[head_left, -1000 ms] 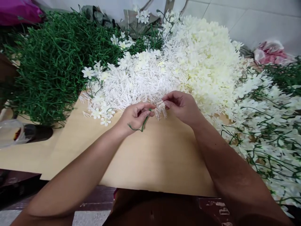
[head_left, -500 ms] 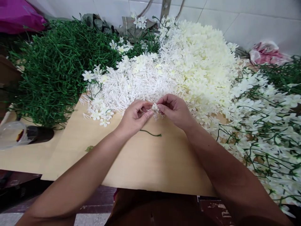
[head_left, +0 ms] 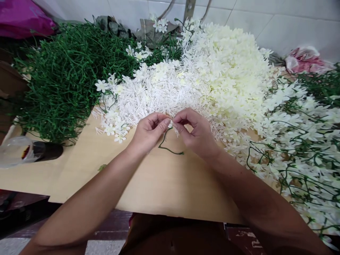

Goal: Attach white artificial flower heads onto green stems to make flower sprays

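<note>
Above the middle of the board, my left hand (head_left: 150, 131) and my right hand (head_left: 196, 131) meet fingertip to fingertip. Both are closed in a pinch around a small white artificial flower (head_left: 170, 124), mostly hidden by the fingers. A green plastic stem (head_left: 171, 151) curves on the board just below, its upper end reaching toward my left fingertips; whether it joins the flower I cannot tell. Just beyond my hands lies a heap of white thread-like flower centres (head_left: 159, 94), with a pile of cream petals (head_left: 231, 67) behind to the right.
Green stems (head_left: 71, 67) are heaped at the left. Flowers on stems (head_left: 305, 156) spread along the right side. A clear plastic cup (head_left: 16, 152) lies beside a dark container (head_left: 51, 151) at the left. The tan board (head_left: 170, 187) ends close to my body; a tiled wall (head_left: 300, 28) stands behind.
My right hand has shifted left and its fingers have closed in over the flower, which now shows less. More of the green stem is visible below my hands.
</note>
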Available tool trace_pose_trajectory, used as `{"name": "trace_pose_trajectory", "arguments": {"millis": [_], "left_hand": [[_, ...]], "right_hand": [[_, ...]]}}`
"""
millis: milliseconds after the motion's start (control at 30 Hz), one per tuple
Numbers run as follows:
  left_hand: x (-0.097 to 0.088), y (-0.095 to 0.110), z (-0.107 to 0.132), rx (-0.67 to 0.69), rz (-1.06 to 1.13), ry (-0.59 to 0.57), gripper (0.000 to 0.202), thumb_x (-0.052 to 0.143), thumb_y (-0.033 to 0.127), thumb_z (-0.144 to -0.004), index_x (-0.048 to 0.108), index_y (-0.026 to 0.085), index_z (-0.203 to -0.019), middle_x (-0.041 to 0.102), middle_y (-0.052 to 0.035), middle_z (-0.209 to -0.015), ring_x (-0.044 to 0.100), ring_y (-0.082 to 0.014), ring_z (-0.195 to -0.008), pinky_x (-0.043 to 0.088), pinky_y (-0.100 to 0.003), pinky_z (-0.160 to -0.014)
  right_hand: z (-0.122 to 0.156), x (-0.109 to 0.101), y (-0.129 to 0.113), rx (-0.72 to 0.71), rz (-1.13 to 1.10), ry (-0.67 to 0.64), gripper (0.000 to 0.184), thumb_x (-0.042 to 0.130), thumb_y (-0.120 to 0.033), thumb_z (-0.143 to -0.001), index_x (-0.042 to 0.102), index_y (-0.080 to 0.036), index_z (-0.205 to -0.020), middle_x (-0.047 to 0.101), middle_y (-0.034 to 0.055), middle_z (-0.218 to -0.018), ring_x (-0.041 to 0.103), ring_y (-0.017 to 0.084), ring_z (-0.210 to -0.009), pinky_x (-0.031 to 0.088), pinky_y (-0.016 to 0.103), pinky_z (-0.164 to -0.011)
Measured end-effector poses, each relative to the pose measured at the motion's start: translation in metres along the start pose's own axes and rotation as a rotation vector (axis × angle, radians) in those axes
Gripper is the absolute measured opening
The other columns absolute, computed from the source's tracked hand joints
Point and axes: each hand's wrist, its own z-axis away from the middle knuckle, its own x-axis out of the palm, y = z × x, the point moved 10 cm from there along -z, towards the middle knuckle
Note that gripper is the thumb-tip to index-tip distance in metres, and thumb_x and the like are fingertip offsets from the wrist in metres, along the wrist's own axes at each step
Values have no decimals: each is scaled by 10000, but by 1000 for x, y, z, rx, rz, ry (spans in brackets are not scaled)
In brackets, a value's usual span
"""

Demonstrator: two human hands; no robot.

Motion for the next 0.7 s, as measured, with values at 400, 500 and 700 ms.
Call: {"name": "trace_pose_trajectory", "arguments": {"millis": [400,500,700], "left_hand": [[0,3,-3,55,45,-14,400,838,461,-645,660,181,-869,667,1,-718,622,-115,-669,510,-246,-678],[-1,5,-4,85,-8,2,389,840,443,-646,659,178,-866,649,5,-694,597,-108,-649,485,-232,-636],[-1,3,-3,68,-47,14,284,822,342,-679,670,178,-855,632,14,-680,571,-100,-630,461,-225,-612]], "right_hand": [[2,15,42,384,-463,-36,408,735,-562,-728,560,-199,-787,606,-21,-690,548,94,-622,499,277,-628],[5,19,45,460,-474,-49,473,764,-607,-667,555,-196,-770,611,-22,-675,547,88,-604,486,257,-583],[5,22,49,485,-465,-79,465,821,-569,-604,580,-187,-715,579,-40,-616,525,79,-575,474,248,-558]]}}
